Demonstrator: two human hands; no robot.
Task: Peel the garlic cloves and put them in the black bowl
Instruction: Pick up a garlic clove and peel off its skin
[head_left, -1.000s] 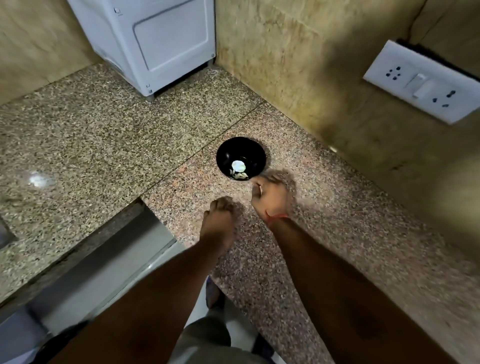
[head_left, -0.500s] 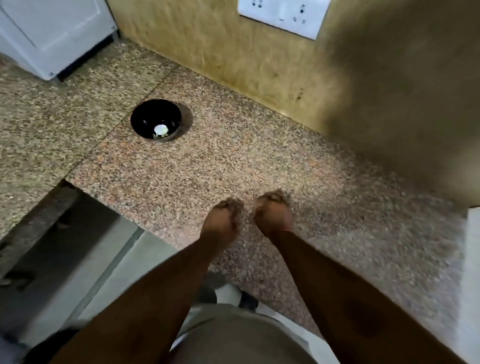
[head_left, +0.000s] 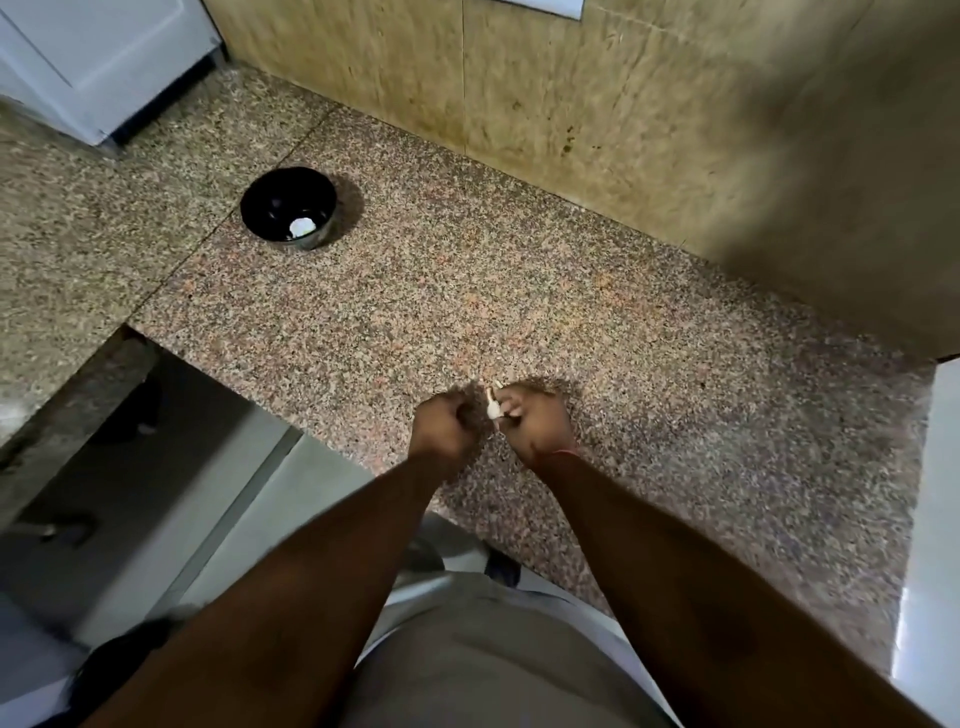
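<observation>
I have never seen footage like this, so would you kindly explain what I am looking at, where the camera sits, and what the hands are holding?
There is no machine here: a person wears a camera on the head, looking down at their own two arms. They stand at a speckled stone counter. The right hand pinches a small pale garlic clove in its grip; the left hand is curled beside it, and whether it holds anything is hidden. Farther off to the left sits a black bowl with a white piece, probably peeled garlic, inside.

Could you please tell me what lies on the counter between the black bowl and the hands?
Only bare speckled counter separates the black bowl from the hands, per the head view.
</observation>
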